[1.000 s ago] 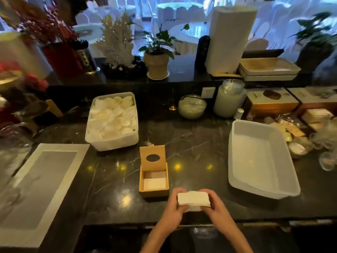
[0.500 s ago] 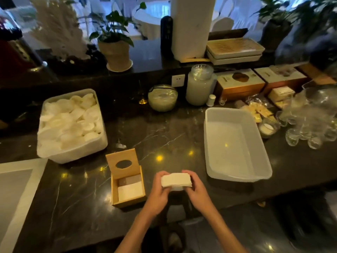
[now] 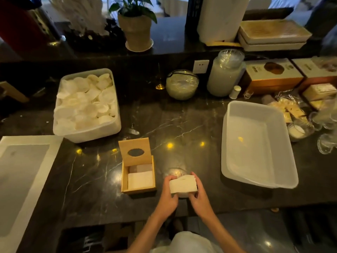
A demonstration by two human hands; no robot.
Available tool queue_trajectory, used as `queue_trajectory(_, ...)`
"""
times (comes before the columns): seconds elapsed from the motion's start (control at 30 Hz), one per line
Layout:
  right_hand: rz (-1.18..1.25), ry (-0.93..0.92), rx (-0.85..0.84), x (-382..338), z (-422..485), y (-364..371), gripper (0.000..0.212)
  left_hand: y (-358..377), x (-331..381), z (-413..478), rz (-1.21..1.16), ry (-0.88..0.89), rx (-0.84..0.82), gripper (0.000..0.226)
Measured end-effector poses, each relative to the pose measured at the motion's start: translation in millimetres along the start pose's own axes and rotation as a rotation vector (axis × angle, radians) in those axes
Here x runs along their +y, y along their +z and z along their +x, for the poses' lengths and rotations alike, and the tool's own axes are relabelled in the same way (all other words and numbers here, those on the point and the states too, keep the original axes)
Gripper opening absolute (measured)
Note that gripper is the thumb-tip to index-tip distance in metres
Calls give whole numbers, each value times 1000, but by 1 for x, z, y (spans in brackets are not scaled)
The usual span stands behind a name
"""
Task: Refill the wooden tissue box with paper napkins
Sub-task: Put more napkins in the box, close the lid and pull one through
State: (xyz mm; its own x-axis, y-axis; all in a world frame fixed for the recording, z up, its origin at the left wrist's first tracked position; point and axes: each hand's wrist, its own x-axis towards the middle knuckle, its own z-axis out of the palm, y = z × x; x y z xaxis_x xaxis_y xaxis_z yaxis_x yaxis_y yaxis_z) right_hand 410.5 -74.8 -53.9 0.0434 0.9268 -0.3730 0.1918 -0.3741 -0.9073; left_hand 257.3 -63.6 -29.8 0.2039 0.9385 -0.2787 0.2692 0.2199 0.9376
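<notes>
A small wooden tissue box (image 3: 125, 179) stands open on the dark marble counter, its lid (image 3: 135, 151) with an oval hole tipped up at the back. White napkins (image 3: 140, 179) lie inside it. Just right of the box, both hands hold one white stack of napkins (image 3: 182, 183) above the counter's front part. My left hand (image 3: 168, 194) grips the stack's left end. My right hand (image 3: 197, 195) grips its right end and underside.
A white bin of round white pads (image 3: 85, 105) sits at the back left. A white plastic tub (image 3: 255, 143) with nothing in it stands at the right. Jars, glasses and boxes crowd the back right. A white-framed tray (image 3: 21, 179) lies at the left.
The camera view swung and tilted down. The napkin stack, held in both hands, stays just right of the open box and sits slightly further over the counter.
</notes>
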Motion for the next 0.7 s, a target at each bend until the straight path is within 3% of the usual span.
queue_trajectory(0.2,-54,-35,-48,7,1,-4,62,-2,-11,4,6,-78,-50,57)
queue_trajectory(0.37,-122,-25,-168,-4,9,-35,46,-15,-8,9,-20,-226,-95,40)
queue_trajectory(0.43,-36,81,-254,-14,10,-48,40,-23,4,10,-91,-331,-135,39)
queue_trajectory(0.6,502,398,-363,-36,10,-59,48,-29,25,4,-547,-477,-218,42)
queue_trajectory(0.7,531,431,-392,-44,11,-57,45,-29,32,0,-587,-473,-226,46)
